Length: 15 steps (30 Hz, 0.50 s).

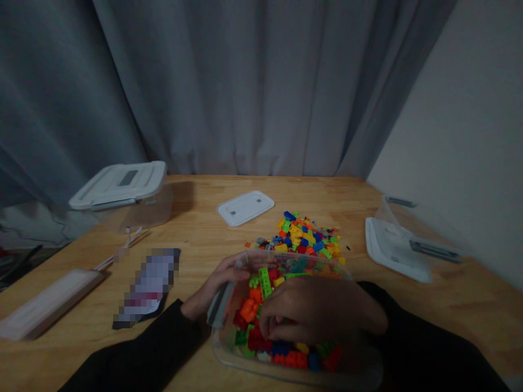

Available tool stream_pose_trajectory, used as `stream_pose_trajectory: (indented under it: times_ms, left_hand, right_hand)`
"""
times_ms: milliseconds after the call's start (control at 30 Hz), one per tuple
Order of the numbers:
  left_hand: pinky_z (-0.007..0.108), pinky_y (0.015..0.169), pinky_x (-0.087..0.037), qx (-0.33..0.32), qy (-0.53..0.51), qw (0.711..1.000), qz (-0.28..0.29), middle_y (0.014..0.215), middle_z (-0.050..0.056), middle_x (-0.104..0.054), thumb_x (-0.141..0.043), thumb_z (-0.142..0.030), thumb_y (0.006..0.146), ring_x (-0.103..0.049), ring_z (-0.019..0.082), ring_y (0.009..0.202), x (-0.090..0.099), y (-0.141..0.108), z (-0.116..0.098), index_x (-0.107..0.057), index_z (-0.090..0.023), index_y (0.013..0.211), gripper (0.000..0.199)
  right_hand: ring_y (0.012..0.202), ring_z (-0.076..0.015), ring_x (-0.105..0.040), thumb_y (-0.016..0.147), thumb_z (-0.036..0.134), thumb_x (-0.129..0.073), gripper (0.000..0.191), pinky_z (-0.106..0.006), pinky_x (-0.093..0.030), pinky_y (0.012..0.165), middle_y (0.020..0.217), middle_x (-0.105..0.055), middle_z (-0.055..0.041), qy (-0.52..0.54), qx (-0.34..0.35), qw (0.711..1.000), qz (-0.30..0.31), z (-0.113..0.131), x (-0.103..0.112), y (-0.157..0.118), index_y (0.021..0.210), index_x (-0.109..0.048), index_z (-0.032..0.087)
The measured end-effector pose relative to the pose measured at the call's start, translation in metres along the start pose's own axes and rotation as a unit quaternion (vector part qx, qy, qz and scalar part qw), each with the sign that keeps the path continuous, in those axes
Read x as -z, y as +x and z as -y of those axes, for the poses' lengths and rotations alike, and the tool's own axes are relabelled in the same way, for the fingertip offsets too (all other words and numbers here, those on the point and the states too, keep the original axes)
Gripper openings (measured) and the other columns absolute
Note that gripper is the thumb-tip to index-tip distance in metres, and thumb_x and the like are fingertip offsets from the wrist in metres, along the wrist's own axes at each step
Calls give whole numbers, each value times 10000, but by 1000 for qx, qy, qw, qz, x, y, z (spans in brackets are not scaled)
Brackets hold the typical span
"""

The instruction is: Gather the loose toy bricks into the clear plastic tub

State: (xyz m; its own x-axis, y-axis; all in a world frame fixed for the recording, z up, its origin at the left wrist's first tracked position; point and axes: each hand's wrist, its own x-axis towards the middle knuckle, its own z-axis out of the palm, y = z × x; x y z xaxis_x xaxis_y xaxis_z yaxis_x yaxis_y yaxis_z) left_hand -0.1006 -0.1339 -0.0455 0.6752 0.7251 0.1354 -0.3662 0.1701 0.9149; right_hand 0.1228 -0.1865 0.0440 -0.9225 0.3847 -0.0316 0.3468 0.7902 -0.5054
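Note:
A clear plastic box (229,348) full of colourful toy building bricks sits at the near edge of the wooden table. My left hand (218,286) grips the box's left rim, with the fingers reaching over the top. My right hand (314,310) lies over the middle of the box, its fingertips down among the bricks. Whether it holds a brick is hidden. A long green brick (265,282) stands up between my hands. Behind the box, a loose heap of bricks (300,237) lies on the table and nearly touches the far rim.
A flat white lid (245,208) lies behind the heap. A clear tub with a white lid (118,185) stands at the far left, and another (396,250) at the right. A pixelated packet (147,288) and a long pale box (49,305) lie left. A curtain and wall border the table.

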Motion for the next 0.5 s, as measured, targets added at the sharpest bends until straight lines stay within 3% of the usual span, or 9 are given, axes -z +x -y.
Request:
stream_pose_trajectory:
  times_ms: [333, 433, 500]
  left_hand:
    - [547, 1214, -272, 10, -19, 1000, -14, 1439, 143, -645, -536, -110, 783, -524, 352, 1395, 1, -2, 2, -663, -139, 1326, 559]
    - [557, 1215, -269, 20, 0, 1000, -21, 1445, 153, -638, -566, -125, 780, -542, 357, 1376, 5, -1, 2, -669, -146, 1322, 553]
    - [564, 1209, -280, 25, 6, 1000, -9, 1423, 158, -654, -589, -137, 776, -561, 364, 1354, 5, 0, 0, -680, -153, 1312, 544]
  right_hand:
    - [1042, -147, -706, 1041, 256, -484, 294, -257, -499, 930, 1196, -765, -58, 27, 42, 999, 0, -1, 5, -2, 1233, -690, 173]
    - [1090, -155, -696, 1029, 291, -535, 292, -275, -487, 984, 1213, -759, -53, 27, 28, 998, -49, -2, 20, -8, 1250, -693, 184]
    - [1107, -152, -692, 1015, 273, -560, 270, -282, -494, 982, 1222, -755, -39, 36, -15, 993, -113, -10, 34, -13, 1234, -703, 207]
